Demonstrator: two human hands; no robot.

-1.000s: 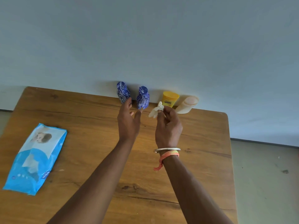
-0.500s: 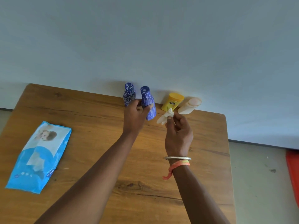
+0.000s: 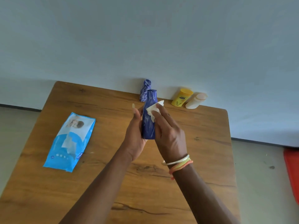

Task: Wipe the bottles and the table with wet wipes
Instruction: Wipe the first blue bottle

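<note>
two hands wiping a blue bottle over a wooden table

seen from above, a person's left hand [image 3: 135,135] grips a blue bottle [image 3: 149,117] above the middle of a wooden table [image 3: 113,183]. its fingers are curled around the bottle's lower half, thumb raised on the near side. the right hand [image 3: 168,133] presses a crumpled white wipe [image 3: 154,109] flat against the bottle's upper side, fingers stretched along it and pinning the wipe in place. the right wrist wears bangles [image 3: 178,163] and an orange thread.

3 more bottles stand along the table's far edge, against a pale blue wall [image 3: 145,38]: a second blue bottle [image 3: 144,89] just behind the held one, then a yellow bottle [image 3: 181,97] and a cream bottle [image 3: 195,101] just beside each other toward the far right corner.

a light blue pack of wipes [image 3: 69,141] lies flat near the table's left edge, well apart from the hands.
</note>
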